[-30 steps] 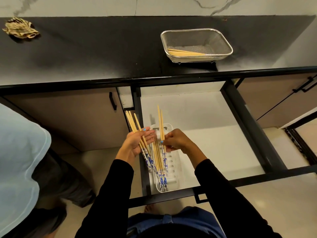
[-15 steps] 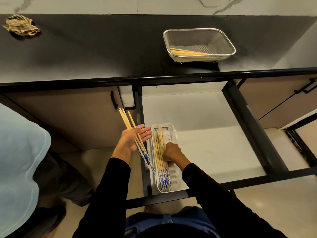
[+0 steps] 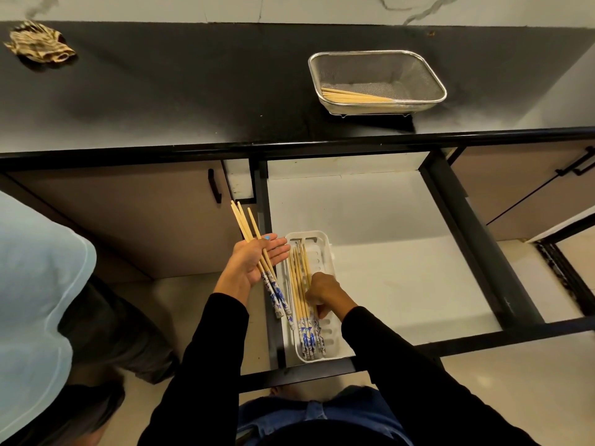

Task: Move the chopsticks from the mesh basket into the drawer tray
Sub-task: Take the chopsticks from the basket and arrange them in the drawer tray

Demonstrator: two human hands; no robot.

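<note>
Black surface (image 3: 180,91) fills the top of the view, mesh basket (image 3: 376,80) sitting on it at 1 o'clock, a crumpled striped cloth (image 3: 40,46) far off at 10 o'clock. Below it the drawer (image 3: 380,239) is pulled out, white floor, dark frame. White drawer tray (image 3: 325,249) lies along the drawer's left edge, around 6 o'clock. Loose chopsticks in basket (image 3: 354,96) lie flat along its near wall. Chopsticks in tray (image 3: 301,294) lie lengthwise, blue-patterned ends toward the person. Left hand (image 3: 254,265) is just left of the tray, over the drawer frame, palm up and fingers spread flat, a bundle of held chopsticks (image 3: 260,252) resting across the palm (plain tips pointing to 11 o'clock, patterned ends hanging past the heel of the hand). Right hand (image 3: 325,292) is down in the tray, fingers curled onto the sticks there; a true pinch can't be told. Both sleeves black. Pale blue fabric (image 3: 35,300) at 8 o'clock.
</note>
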